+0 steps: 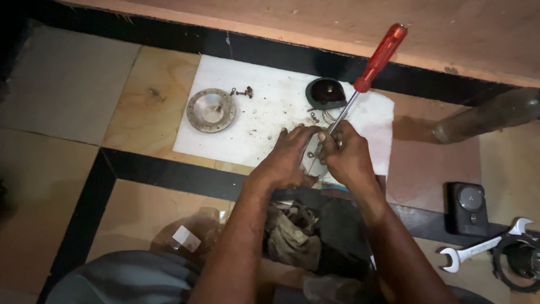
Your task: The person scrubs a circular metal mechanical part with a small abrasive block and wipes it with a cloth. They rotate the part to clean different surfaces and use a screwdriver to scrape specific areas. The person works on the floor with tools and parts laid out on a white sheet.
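Note:
My right hand (pixel 347 156) grips the steel shaft of a long screwdriver (pixel 376 62) with a red handle that slants up to the right. Its tip goes down between my two hands. My left hand (pixel 288 157) presses flat on a small pale metal part (pixel 313 162) on a white sheet (pixel 270 110), mostly hidden under my fingers. A dark round cap (pixel 325 93) lies just beyond my hands. A shiny round metal dish (pixel 211 110) rests on the sheet's left end, with small screws (pixel 243 92) beside it.
The tiled floor has black bands. A small black device (pixel 467 208) sits at the right, with an open-ended wrench (pixel 482 246) and a dark ring part (pixel 520 260) below it. Dirty rags (pixel 292 233) and a plastic bag (pixel 188 236) lie near my knees. A dark cylindrical object (pixel 489 115) lies upper right.

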